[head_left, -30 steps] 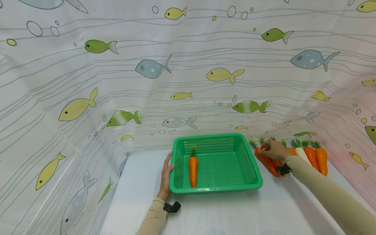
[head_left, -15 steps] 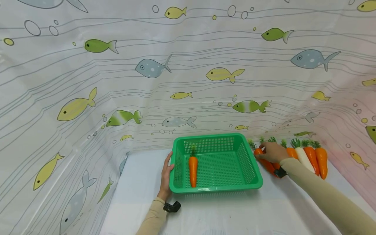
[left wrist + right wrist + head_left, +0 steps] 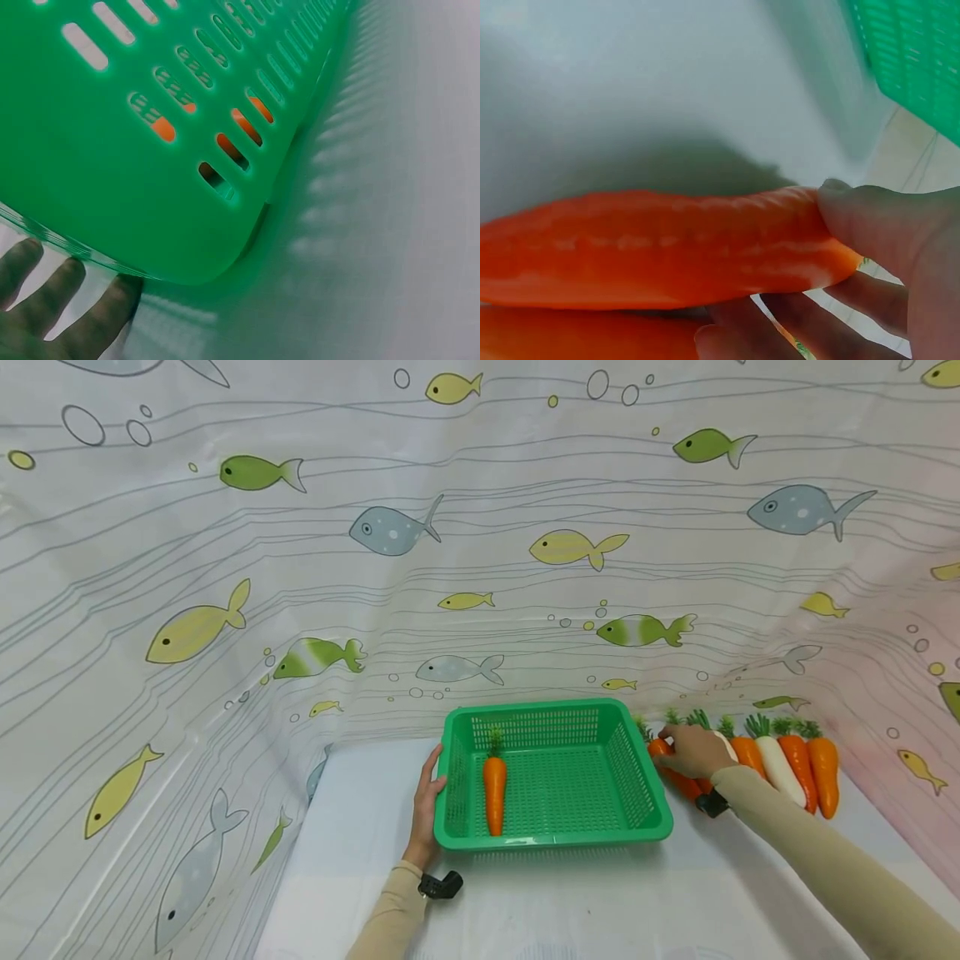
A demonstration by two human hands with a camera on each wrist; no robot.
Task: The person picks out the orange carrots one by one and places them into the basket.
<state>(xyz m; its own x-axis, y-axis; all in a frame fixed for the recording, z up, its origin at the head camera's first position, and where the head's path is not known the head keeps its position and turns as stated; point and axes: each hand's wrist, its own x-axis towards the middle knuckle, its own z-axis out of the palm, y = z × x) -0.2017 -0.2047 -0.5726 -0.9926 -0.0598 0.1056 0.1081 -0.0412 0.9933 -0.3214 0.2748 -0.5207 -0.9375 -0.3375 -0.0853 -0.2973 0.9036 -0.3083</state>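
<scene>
My left hand (image 3: 424,814) lies along the left side of the green plastic basket (image 3: 555,841), its fingers straight. In the left wrist view those fingers (image 3: 56,296) touch the basket's outer wall. Inside the basket, toward its left, is one orange carrot (image 3: 494,793) with a leafy top. To the right of the basket, my right hand (image 3: 696,752) pinches the thick, leafy end of a reddish-orange carrot (image 3: 645,247) between thumb and fingers. Another carrot (image 3: 592,334) lies right alongside it. The right hand hides part of the row in the head view.
Farther right in the row lie a white radish (image 3: 780,768) with green leaves and more carrots (image 3: 825,777). The white table (image 3: 360,827) extends in front and to the left. A fish-patterned curtain (image 3: 450,635) hangs behind and at both sides.
My right hand has shifted slightly left and toward me at the carrot's top, uncovering more of the vegetables behind it. The left hand and the basket stay put.
</scene>
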